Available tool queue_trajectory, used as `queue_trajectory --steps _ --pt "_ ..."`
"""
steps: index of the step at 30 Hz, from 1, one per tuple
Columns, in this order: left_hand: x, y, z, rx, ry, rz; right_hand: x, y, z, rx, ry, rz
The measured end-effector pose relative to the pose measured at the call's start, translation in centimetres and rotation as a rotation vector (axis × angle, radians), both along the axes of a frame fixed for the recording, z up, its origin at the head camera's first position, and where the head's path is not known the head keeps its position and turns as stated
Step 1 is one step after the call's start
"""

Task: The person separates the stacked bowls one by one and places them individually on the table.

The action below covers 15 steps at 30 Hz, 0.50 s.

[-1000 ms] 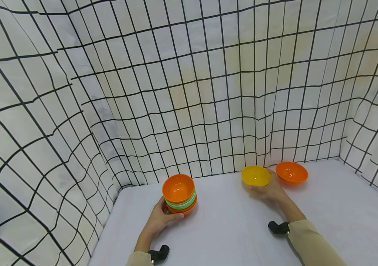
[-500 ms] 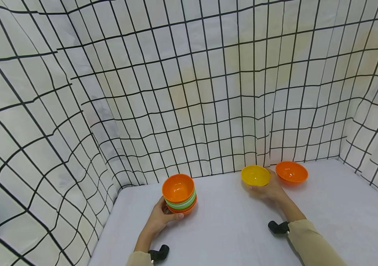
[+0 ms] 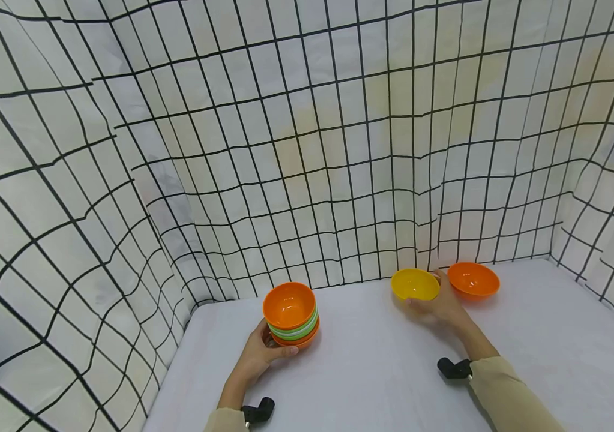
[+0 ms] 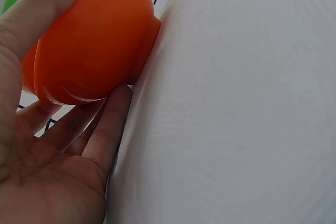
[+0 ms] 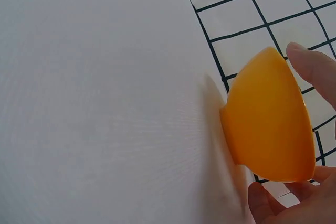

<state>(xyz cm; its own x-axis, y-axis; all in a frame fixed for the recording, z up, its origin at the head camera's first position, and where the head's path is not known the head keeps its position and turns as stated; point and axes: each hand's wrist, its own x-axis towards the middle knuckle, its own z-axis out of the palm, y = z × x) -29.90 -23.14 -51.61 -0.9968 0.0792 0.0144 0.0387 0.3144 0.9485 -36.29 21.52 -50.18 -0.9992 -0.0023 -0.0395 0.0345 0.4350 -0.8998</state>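
Note:
In the head view, my left hand (image 3: 257,355) holds a stack of bowls on the white table. An orange bowl (image 3: 289,306) tops the stack, with green rims (image 3: 296,331) and more orange below. The left wrist view shows my thumb along the side of the orange bottom bowl (image 4: 100,40) and fingers curled by its foot. Further right, my right hand (image 3: 445,306) is loosely around a small yellow bowl (image 3: 413,284). The right wrist view has the thumb (image 5: 314,69) lifted off the yellow wall near the rim, with the other fingers low at the opposite side.
A wider orange bowl (image 3: 473,280) stands right of the yellow bowl, close behind my right fingers. White walls with a black grid (image 3: 307,150) rise behind and at both sides of the table (image 3: 361,372). Black camera mounts (image 3: 454,369) sit at both wrists.
My right thumb has risen from the outside of the yellow bowl to over its near rim. The left hand, the stack and the wider orange bowl stay as they were.

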Motion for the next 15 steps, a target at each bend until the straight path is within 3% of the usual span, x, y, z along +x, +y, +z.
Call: queue_trajectory --steps 6,15 --pt "0.0 0.0 0.0 0.000 0.010 -0.004 0.3 -0.5 1.2 0.029 0.068 -0.002" --pt "0.0 -0.1 -0.2 0.013 0.018 -0.001 1.7 -2.2 4.2 0.103 0.205 0.005"
